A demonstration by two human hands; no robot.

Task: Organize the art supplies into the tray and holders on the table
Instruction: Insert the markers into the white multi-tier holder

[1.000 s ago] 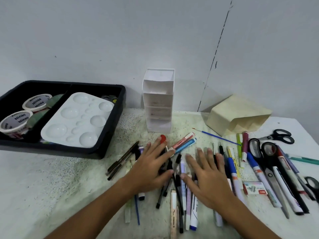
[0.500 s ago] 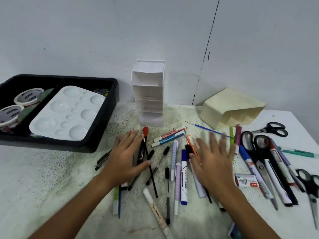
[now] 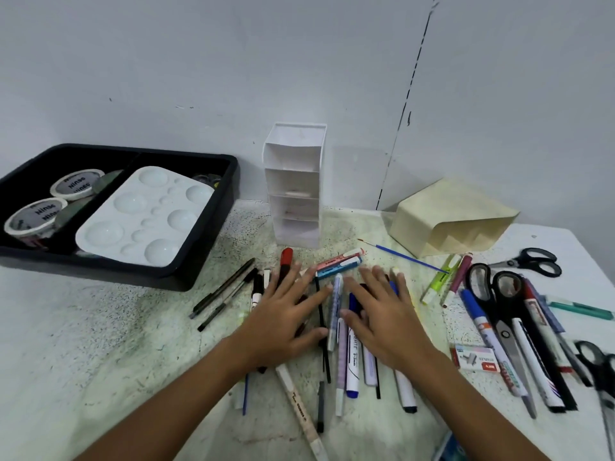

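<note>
Black, white and blue plastic barrels make up the loose heap of pens and markers (image 3: 336,331) that is pressed flat under both palms; the left hand (image 3: 283,319) is laid over the heap's left part with fingers straight and spread, and the right hand (image 3: 386,319) is laid over its right part the same way, nothing being gripped by either. Beyond the fingertips the white tiered holder (image 3: 294,184) is stood upright, and the cream holder (image 3: 449,224) is tipped on its side past the right fingers; the black tray (image 3: 213,261) is set well beyond the left fingers, with a white palette (image 3: 143,214) and tape rolls (image 3: 36,217) inside.

The step in hand is judged to be a raking-together of the pens; it would be done well if the barrels were rolled parallel beneath the flat fingers and then closed on as one bundle, so that none is flicked off the near edge; the scissors (image 3: 499,304) and staple box (image 3: 474,357) outside the right hand are best left apart.

The heap is seen as crossed and uneven; a red-capped marker (image 3: 285,261) sticks out past the left fingertips, and a blue-capped marker (image 3: 352,357) is lodged between the two thumbs.
</note>
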